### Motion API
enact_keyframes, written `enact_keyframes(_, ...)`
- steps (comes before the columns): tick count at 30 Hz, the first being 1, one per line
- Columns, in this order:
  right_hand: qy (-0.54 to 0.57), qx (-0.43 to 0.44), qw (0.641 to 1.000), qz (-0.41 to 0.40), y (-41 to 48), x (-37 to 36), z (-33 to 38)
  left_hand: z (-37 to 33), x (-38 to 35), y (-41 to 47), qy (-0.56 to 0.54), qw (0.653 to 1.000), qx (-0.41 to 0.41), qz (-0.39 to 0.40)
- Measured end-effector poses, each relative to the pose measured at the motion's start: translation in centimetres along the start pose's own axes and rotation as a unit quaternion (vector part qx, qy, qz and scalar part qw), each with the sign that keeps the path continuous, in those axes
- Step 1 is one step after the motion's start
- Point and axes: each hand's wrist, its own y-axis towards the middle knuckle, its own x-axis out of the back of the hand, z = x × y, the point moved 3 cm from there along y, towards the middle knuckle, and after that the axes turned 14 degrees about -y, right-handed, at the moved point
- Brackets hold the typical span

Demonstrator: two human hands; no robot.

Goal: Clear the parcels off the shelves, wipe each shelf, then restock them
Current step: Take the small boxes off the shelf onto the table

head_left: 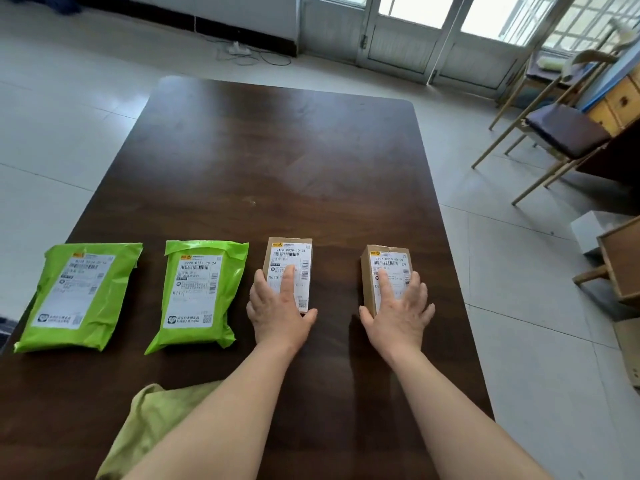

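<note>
Dark wooden table. Left hand flat on small labelled brown cardboard box, fingers straight, slightly apart. Right hand likewise on second labelled cardboard box. Left of left fingers: green plastic mailer bag, then outer green mailer bag.

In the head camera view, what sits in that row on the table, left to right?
In order: first green mailer bag → second green mailer bag → left cardboard box, under the left hand → right cardboard box, under the right hand.
</note>
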Motion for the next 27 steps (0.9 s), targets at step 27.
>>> enact_keyframes(27,0.063,0.283,0.952,-0.095,-10.0,6.8,9.1,11.0,14.2,-11.0,-0.146,0.968,0.134,-0.155)
